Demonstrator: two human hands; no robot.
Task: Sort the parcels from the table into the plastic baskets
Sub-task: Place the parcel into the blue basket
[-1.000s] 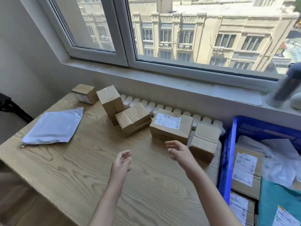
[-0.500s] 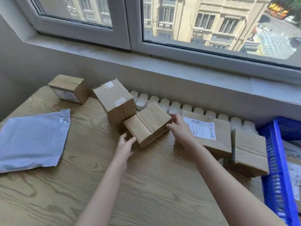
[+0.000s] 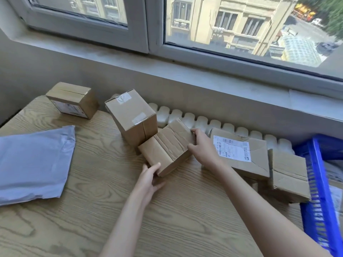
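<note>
Empty a second ago, the left hand (image 3: pixel 150 179) and right hand (image 3: pixel 203 147) now grip the taped box (image 3: pixel 167 145) on the worktop (image 3: pixel 92 210), at its near corner and far end. Lifting it to the blue basket (image 3: pixel 315 182) probably comes next.

blue basket (image 3: pixel 315 182) cut off at right edge, grey mailer (image 3: pixel 33 164) cut at left, label (image 3: pixel 232 148) print unreadable

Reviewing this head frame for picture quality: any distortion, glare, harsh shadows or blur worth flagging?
Head view: the wide-angle lens slightly bows the sill. Daylight is even, with soft shadows under the boxes and no glare indoors. The window is bright but not blown out. Print on the labelled box is too soft to read. The left hand and right hand, gripping the creased box, look sharp.
</note>
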